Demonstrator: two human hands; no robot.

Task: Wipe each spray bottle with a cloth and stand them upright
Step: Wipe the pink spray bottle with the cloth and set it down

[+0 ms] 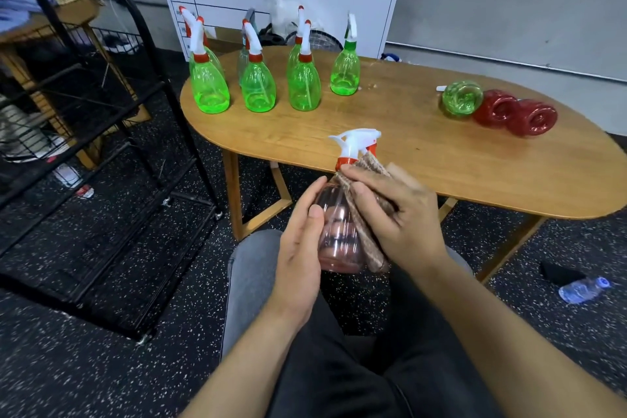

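A clear pinkish spray bottle (336, 227) with a white and red trigger head is held upright in front of the table's near edge. My left hand (300, 241) grips its left side. My right hand (395, 214) presses a beige cloth (364, 214) against its right side, fingers curled round the cloth. Several green spray bottles (259, 85) stand upright at the table's back left. One green bottle (462, 98) and two red bottles (515, 112) lie on their sides at the right.
The oval wooden table (390, 132) stands ahead of my knees. A black metal rack (101, 132) fills the left side. A plastic water bottle (582, 288) lies on the speckled floor at the right. A white board leans on the wall behind the table.
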